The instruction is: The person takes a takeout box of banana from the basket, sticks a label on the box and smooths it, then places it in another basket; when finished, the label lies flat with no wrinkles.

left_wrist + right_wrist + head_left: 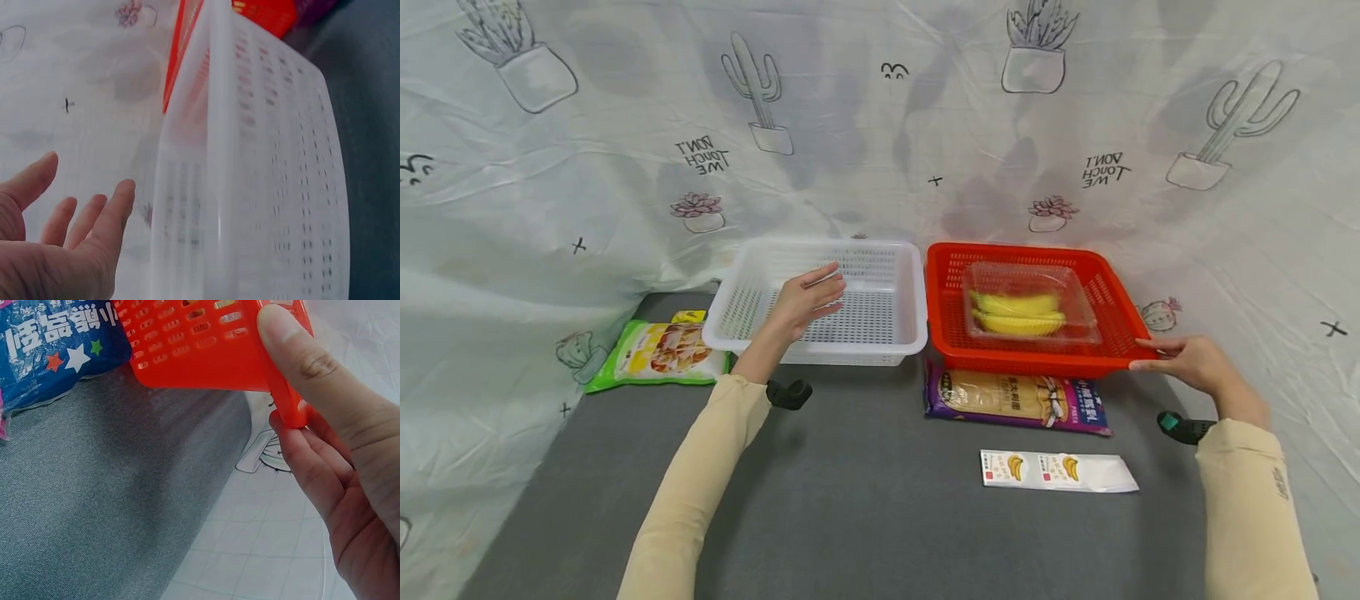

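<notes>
Closest in on the grey table (880, 500), a strip of banana-printed labels (1056, 472); behind it, a purple-and-blue pasta packet (1015, 400) hugs the front of the red plastic basket (1022, 363). And here's the grip: the right hand (1198, 364) pinches that basket's near right corner, thumb over the rim, fingers curled beneath. A sound hold, I'd judge, but with one corner held, the basket is best kept level, any pull slow and low, clear of the packet. Over on the left, the left hand (803, 307) has its fingers spread and relaxed above the white plastic basket (850, 355), holding nothing; beside that, a green food bag (658, 354). Inside the red basket sits a clear plastic box (1082, 323) with long yellow produce (1018, 315), too blurred to name; a tilt could slide it. Behind everything, a cactus-print sheet (865, 125).
</notes>
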### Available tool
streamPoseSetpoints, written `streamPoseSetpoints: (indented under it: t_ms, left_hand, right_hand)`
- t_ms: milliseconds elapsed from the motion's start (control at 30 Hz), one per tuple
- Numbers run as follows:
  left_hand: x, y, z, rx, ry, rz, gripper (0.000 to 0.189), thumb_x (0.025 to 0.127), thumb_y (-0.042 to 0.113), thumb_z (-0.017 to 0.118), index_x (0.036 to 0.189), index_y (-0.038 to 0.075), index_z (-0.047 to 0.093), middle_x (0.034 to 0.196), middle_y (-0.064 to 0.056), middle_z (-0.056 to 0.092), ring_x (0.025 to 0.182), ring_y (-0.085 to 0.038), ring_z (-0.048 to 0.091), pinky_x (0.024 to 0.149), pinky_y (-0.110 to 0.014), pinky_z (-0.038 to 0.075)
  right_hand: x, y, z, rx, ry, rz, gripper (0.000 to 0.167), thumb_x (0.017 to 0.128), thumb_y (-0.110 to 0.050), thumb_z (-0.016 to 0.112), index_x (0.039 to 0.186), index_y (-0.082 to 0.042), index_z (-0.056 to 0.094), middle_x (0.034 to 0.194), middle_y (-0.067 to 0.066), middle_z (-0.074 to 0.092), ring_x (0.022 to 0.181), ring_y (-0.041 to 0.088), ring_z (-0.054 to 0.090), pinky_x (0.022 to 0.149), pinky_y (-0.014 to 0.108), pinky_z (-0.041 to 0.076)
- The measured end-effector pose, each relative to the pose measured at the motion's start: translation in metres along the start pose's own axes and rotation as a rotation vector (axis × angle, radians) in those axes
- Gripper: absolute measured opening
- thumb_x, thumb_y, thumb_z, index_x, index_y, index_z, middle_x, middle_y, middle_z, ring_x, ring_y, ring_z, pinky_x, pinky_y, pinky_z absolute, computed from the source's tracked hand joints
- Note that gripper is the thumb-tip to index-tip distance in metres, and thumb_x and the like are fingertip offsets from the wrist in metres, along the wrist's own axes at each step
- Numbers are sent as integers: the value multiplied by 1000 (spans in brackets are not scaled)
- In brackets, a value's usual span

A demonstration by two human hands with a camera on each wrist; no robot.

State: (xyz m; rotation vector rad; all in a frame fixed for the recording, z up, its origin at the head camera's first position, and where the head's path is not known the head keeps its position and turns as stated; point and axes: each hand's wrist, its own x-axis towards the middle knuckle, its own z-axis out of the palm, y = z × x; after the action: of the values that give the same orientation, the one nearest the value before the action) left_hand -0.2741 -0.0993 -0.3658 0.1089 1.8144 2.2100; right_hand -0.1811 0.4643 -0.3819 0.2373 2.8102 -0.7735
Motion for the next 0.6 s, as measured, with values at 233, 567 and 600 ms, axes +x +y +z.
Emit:
streamPoseSetpoints:
  t_ms: [233,567,600]
  left_hand:
    - [11,0,30,-41,-9,17,51,97,2,55,145,2,40,148,-14,40,131,-29,44,101,-40,42]
    - [26,-12,76,-101,-38,33,45,94,-1,58,138,-1,49,140,-19,48,128,-33,47,102,-50,37]
    - [27,-13,80,-100,-38,31,44,94,-1,58,138,-1,50,140,-19,49,128,-32,48,102,-50,38]
  right_hand:
    - [3,0,-2,1,10,-16,90,74,-61,73,132,4,47,83,10,63,88,30,40,58,32,39]
    - [-1,3,2,10,20,-18,86,77,-55,74,130,7,46,91,19,66,88,32,42,58,31,40]
    - [0,3,2,4,27,-20,87,77,-55,74,130,7,47,92,21,66,89,32,42,58,31,39]
